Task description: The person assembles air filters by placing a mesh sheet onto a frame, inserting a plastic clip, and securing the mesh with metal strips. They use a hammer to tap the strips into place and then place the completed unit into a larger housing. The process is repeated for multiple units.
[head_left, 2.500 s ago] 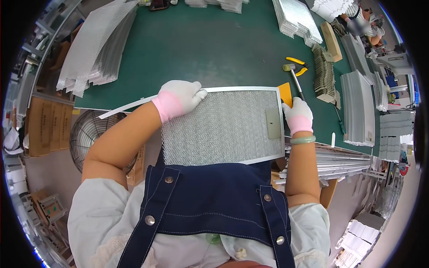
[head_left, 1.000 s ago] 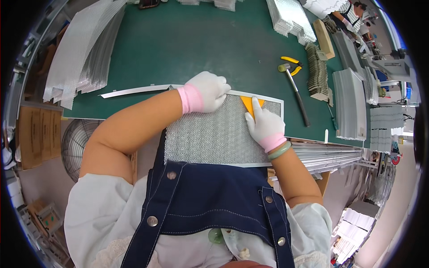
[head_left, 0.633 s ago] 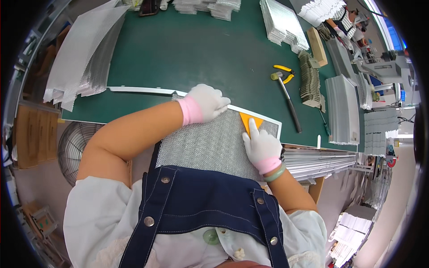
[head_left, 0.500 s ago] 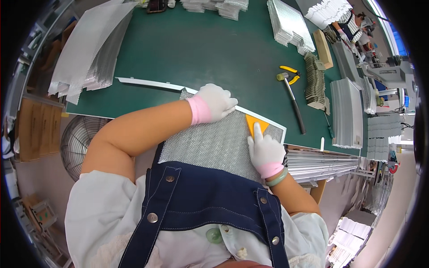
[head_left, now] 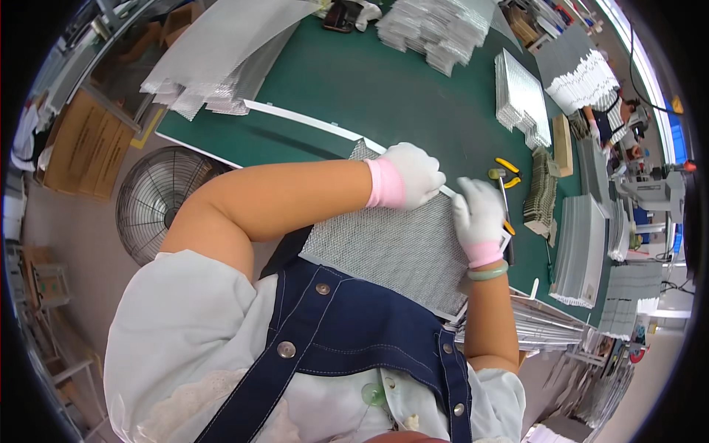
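A grey metal mesh panel (head_left: pixel 384 247) lies between my body and the green table, its far edge along a long white frame strip (head_left: pixel 306 121). My left hand (head_left: pixel 415 176), in a white glove with a pink cuff, is closed over the strip at that edge. Just to its right, my gloved right hand (head_left: pixel 480 215) is at the panel's right part, with fingers bent together near the strip. Whatever it holds is hidden; the orange triangular scraper seen before does not show.
Yellow-handled pliers (head_left: pixel 508 168) and a hammer (head_left: pixel 496 175) lie beyond my right hand. Stacked mesh sheets (head_left: pixel 221 52) stand at the far left, with more mesh stacks (head_left: pixel 436 33) at the back. A floor fan (head_left: pixel 166 207) stands left of the table.
My view has turned, shifting the scene. My right hand has moved up along the panel toward my left hand, and the orange scraper has gone out of sight. My left hand stays on the strip.
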The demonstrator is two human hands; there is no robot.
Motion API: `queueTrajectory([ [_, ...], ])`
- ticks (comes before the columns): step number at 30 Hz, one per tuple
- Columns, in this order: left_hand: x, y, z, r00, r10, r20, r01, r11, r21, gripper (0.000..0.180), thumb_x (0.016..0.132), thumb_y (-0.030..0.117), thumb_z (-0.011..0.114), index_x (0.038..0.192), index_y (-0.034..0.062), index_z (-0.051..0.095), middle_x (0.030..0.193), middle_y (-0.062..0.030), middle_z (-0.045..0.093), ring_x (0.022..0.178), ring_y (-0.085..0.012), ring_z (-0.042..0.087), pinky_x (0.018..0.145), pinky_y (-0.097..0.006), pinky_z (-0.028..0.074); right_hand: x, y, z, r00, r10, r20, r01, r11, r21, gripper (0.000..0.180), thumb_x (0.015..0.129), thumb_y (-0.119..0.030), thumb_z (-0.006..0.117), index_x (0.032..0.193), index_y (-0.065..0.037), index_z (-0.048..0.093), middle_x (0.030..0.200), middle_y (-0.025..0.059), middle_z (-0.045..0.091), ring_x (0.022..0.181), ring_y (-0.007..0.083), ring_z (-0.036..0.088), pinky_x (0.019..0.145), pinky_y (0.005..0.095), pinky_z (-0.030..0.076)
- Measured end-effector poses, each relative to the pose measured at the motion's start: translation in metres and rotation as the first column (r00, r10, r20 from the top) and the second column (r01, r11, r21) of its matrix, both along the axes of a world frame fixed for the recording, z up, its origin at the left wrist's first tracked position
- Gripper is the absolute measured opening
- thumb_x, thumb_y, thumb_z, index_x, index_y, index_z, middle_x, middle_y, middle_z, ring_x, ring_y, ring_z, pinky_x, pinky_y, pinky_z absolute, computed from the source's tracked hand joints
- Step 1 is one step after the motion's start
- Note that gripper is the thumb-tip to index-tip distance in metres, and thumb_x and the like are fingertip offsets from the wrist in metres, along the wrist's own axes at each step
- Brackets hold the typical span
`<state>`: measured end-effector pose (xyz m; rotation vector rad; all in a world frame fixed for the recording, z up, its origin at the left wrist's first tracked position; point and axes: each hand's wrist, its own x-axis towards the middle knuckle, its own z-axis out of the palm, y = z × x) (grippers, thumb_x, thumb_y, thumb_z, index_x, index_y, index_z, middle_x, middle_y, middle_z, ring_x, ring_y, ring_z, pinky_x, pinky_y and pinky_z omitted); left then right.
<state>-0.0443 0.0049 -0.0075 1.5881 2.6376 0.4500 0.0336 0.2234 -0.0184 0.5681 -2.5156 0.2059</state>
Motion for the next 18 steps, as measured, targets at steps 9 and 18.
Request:
queueTrajectory([
  [9,0.028,-0.126,0.070,0.900,0.413,-0.136,-0.168,0.619,0.767,0.082,0.077,0.033,0.078,0.141,-0.0045,0.042,0.139,-0.0237,0.048,0.131,-0.0359,0.048,0.111,-0.045,0.038,0.009,0.000,0.116,0.908,-0.282,0.310,0.404,0.390,-0.828,0.035,0.103,-0.032,0.058,0.098,0.002,0.064,0.078,0.0001,0.060,0.069,0.0083,0.054,0.065,0.0256,0.046],
  [18,-0.011,-0.069,-0.002,0.671,-0.028,0.741,-0.268,0.922,0.278,0.036,0.084,0.026,0.076,0.110,0.0017,0.071,0.099,-0.0106,0.073,0.093,-0.0225,0.067,0.085,-0.034,0.051,0.026,0.012,-0.018,0.951,0.266,0.158,0.156,0.028,-0.987,0.043,0.093,-0.008,0.062,0.135,-0.004,0.054,0.133,0.0072,0.057,0.116,0.0189,0.056,0.102,0.0351,0.043],
])
